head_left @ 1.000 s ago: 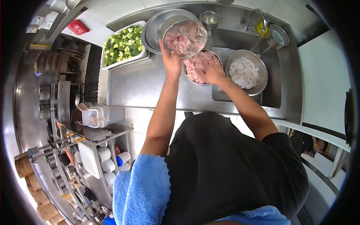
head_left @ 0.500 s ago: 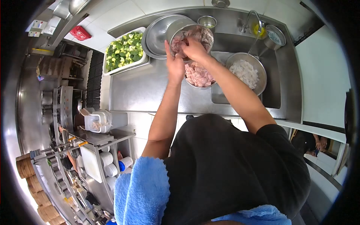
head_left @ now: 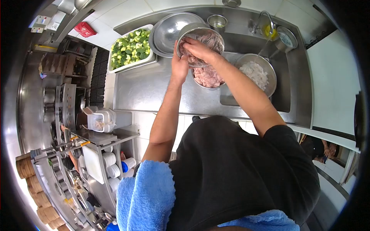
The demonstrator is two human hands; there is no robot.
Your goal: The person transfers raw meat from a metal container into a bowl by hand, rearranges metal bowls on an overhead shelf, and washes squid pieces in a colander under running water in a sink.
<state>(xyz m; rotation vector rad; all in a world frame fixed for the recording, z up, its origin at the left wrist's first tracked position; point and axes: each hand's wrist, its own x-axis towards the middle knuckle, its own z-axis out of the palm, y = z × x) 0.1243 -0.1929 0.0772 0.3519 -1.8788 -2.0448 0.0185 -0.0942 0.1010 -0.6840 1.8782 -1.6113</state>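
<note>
My left hand [head_left: 179, 66] is closed on the left side of a steel bowl [head_left: 219, 41], its thumb along the outer wall. The bowl is tilted toward me and holds raw meat [head_left: 210, 40]. Inside it, my right hand [head_left: 197, 49] has its fingers curled together in the meat against the left inner wall; the fingertips are partly hidden. Directly below and nearer to me, a second bowl [head_left: 208, 88] holds pale pink pieces of raw meat [head_left: 208, 77]. The tilted bowl overlaps its far edge.
A large empty steel bowl [head_left: 165, 34] and a white tub [head_left: 135, 66] of broccoli [head_left: 131, 48] stand left. In the sink [head_left: 283, 77], water runs from a tap [head_left: 266, 15] by a bowl [head_left: 274, 79] of whitish pieces. Small steel containers [head_left: 217, 23] sit behind.
The meat bowl has tipped further toward me, over the lower bowl. My right hand has moved left inside it, from the middle of the meat to the inner wall.
</note>
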